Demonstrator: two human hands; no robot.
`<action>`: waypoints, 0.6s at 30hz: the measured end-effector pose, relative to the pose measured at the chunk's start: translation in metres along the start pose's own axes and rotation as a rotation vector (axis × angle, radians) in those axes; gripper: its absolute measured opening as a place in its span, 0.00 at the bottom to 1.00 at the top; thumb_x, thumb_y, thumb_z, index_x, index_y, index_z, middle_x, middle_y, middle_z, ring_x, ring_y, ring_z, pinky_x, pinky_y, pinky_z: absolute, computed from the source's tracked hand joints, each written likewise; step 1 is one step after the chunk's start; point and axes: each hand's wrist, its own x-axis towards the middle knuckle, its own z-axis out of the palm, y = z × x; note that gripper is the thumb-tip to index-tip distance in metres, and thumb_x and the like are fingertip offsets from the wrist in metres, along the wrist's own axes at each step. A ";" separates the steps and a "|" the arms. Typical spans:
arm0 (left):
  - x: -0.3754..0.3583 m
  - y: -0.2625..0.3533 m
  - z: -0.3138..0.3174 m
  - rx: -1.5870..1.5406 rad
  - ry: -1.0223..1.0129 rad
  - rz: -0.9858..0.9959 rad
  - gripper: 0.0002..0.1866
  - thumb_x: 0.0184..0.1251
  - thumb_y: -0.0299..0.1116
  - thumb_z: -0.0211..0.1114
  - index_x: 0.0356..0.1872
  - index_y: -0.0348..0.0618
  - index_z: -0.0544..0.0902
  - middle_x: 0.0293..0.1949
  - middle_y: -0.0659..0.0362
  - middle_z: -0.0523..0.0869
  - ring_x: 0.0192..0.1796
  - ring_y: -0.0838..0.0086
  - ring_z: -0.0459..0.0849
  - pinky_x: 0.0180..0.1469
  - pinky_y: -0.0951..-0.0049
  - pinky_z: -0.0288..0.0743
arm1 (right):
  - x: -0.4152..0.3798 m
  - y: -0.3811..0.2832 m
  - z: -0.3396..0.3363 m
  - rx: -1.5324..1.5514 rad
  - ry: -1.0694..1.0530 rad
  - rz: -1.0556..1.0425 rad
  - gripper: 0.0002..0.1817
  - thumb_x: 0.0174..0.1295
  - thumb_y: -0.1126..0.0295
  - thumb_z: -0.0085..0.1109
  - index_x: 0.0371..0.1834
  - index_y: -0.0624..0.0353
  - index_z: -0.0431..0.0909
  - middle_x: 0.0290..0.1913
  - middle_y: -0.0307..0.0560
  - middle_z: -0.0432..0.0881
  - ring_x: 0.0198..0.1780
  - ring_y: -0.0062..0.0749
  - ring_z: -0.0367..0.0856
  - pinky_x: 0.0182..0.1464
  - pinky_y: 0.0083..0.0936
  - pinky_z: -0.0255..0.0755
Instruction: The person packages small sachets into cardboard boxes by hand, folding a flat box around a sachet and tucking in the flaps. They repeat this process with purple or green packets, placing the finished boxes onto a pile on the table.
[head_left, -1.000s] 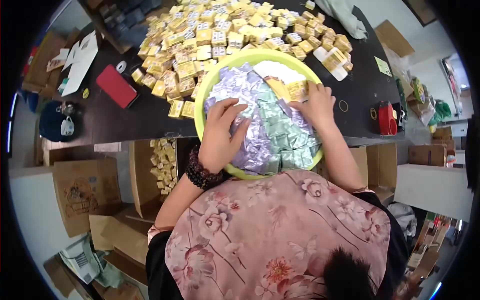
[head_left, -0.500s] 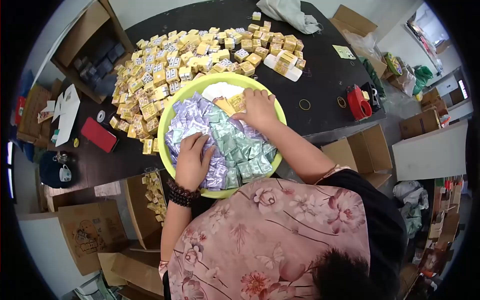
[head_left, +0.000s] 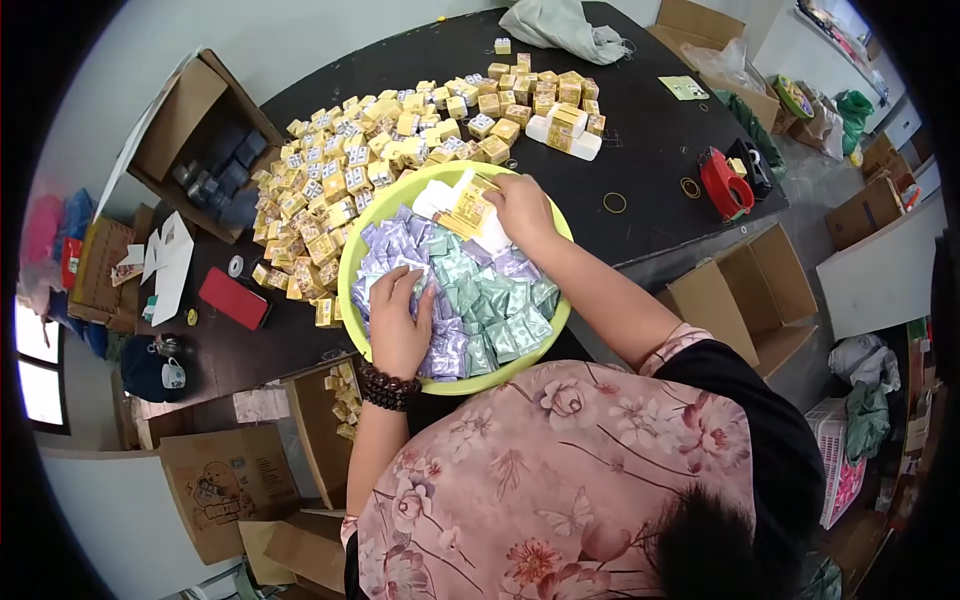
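A black table [head_left: 640, 150] fills the upper view, its 11 o'clock part heaped with small yellow boxes [head_left: 370, 160]. At the near edge sits a green basin [head_left: 352, 262], full of purple and green sachets [head_left: 470, 300], with white ones at its 12 o'clock. Open cartons [head_left: 745, 290] stand on the floor at 3 and 7 o'clock. A red phone [head_left: 232, 298] lies at 9 o'clock of the basin and a red tape dispenser [head_left: 722, 185] at 2 o'clock.

The left hand [head_left: 398, 325] lies flat on the sachets at the basin's 8 o'clock, fingers loosely spread and pressing down. The right hand [head_left: 522, 210], at the basin's 1 o'clock, pinches a flat yellow box [head_left: 468, 208] between thumb and fingers, holding it tilted over the white sachets.

The basin seems to overhang the table edge toward the person; a hard push from the left hand could tip it and spill sachets to the floor. The yellow box is held only by its end, so a loose pinch could drop it among the sachets.
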 end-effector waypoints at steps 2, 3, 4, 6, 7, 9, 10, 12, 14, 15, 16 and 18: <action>0.003 0.002 -0.001 -0.010 0.008 -0.003 0.12 0.63 0.30 0.65 0.46 0.36 0.81 0.51 0.47 0.79 0.54 0.53 0.76 0.57 0.60 0.71 | 0.001 0.009 0.005 -0.117 0.243 -0.267 0.11 0.55 0.67 0.65 0.39 0.60 0.85 0.37 0.48 0.79 0.47 0.47 0.75 0.48 0.39 0.71; 0.005 0.003 -0.001 -0.025 0.011 -0.006 0.12 0.63 0.30 0.65 0.46 0.36 0.81 0.50 0.47 0.79 0.54 0.53 0.76 0.57 0.61 0.71 | 0.002 0.007 0.005 -0.103 0.264 -0.268 0.08 0.56 0.67 0.65 0.36 0.58 0.86 0.33 0.45 0.77 0.44 0.45 0.74 0.47 0.39 0.71; 0.007 0.002 0.000 -0.043 0.010 -0.003 0.13 0.64 0.30 0.65 0.47 0.36 0.81 0.50 0.47 0.80 0.54 0.53 0.77 0.57 0.61 0.71 | 0.001 0.005 0.004 -0.097 0.260 -0.273 0.08 0.56 0.67 0.65 0.36 0.58 0.86 0.33 0.45 0.77 0.44 0.45 0.74 0.47 0.39 0.71; 0.011 0.001 0.000 -0.160 -0.034 -0.068 0.13 0.64 0.31 0.65 0.47 0.36 0.82 0.49 0.47 0.81 0.53 0.51 0.78 0.57 0.60 0.71 | -0.002 -0.002 -0.001 -0.101 0.334 -0.308 0.08 0.55 0.68 0.65 0.35 0.58 0.86 0.34 0.46 0.77 0.45 0.45 0.73 0.47 0.39 0.70; 0.014 -0.004 0.003 -0.183 -0.048 -0.041 0.15 0.67 0.31 0.63 0.51 0.34 0.80 0.50 0.46 0.83 0.52 0.57 0.81 0.56 0.65 0.73 | -0.005 -0.006 -0.006 -0.141 0.402 -0.421 0.08 0.59 0.69 0.63 0.39 0.61 0.85 0.33 0.42 0.80 0.38 0.34 0.76 0.40 0.31 0.71; 0.018 0.000 0.014 -0.631 -0.063 -0.351 0.18 0.71 0.30 0.59 0.57 0.30 0.76 0.52 0.47 0.83 0.50 0.67 0.83 0.54 0.71 0.75 | -0.015 -0.017 0.001 0.291 0.253 -0.281 0.09 0.62 0.70 0.62 0.41 0.63 0.84 0.32 0.40 0.81 0.34 0.27 0.75 0.35 0.26 0.70; 0.022 0.002 0.023 -0.813 -0.005 -0.425 0.21 0.74 0.29 0.57 0.62 0.26 0.70 0.52 0.50 0.83 0.49 0.76 0.82 0.52 0.77 0.76 | -0.024 -0.030 0.000 0.709 0.095 -0.120 0.10 0.65 0.70 0.61 0.43 0.66 0.84 0.31 0.38 0.82 0.30 0.19 0.75 0.31 0.20 0.69; 0.029 0.003 0.026 -1.120 0.054 -0.498 0.22 0.73 0.27 0.57 0.63 0.26 0.69 0.50 0.53 0.83 0.48 0.78 0.82 0.51 0.78 0.76 | -0.045 -0.047 -0.012 0.855 -0.176 0.027 0.12 0.68 0.70 0.58 0.46 0.69 0.82 0.30 0.35 0.81 0.27 0.13 0.74 0.26 0.13 0.68; 0.031 0.000 0.021 -1.085 0.089 -0.578 0.20 0.73 0.25 0.56 0.63 0.28 0.70 0.50 0.54 0.83 0.47 0.80 0.81 0.50 0.80 0.76 | -0.051 -0.046 -0.013 0.872 -0.350 0.005 0.12 0.68 0.69 0.58 0.47 0.67 0.82 0.34 0.37 0.82 0.30 0.15 0.77 0.31 0.14 0.73; 0.032 0.001 0.018 -1.168 0.118 -0.560 0.20 0.73 0.25 0.55 0.63 0.28 0.70 0.50 0.54 0.83 0.47 0.80 0.81 0.50 0.80 0.76 | -0.050 -0.048 -0.015 0.873 -0.357 0.002 0.12 0.68 0.69 0.58 0.47 0.67 0.82 0.34 0.37 0.82 0.30 0.15 0.77 0.31 0.14 0.73; 0.032 0.001 0.015 -1.251 0.145 -0.544 0.19 0.74 0.24 0.54 0.63 0.28 0.70 0.50 0.55 0.83 0.47 0.80 0.81 0.50 0.80 0.76 | -0.050 -0.051 -0.021 1.004 -0.477 0.057 0.12 0.68 0.68 0.58 0.46 0.66 0.83 0.35 0.38 0.83 0.32 0.15 0.78 0.34 0.15 0.74; 0.029 0.000 0.012 -1.273 0.124 -0.537 0.17 0.76 0.26 0.51 0.62 0.30 0.71 0.51 0.55 0.83 0.49 0.76 0.83 0.54 0.76 0.76 | -0.045 -0.047 -0.028 1.177 -0.744 0.142 0.11 0.66 0.68 0.61 0.46 0.64 0.83 0.40 0.40 0.84 0.40 0.16 0.79 0.42 0.19 0.75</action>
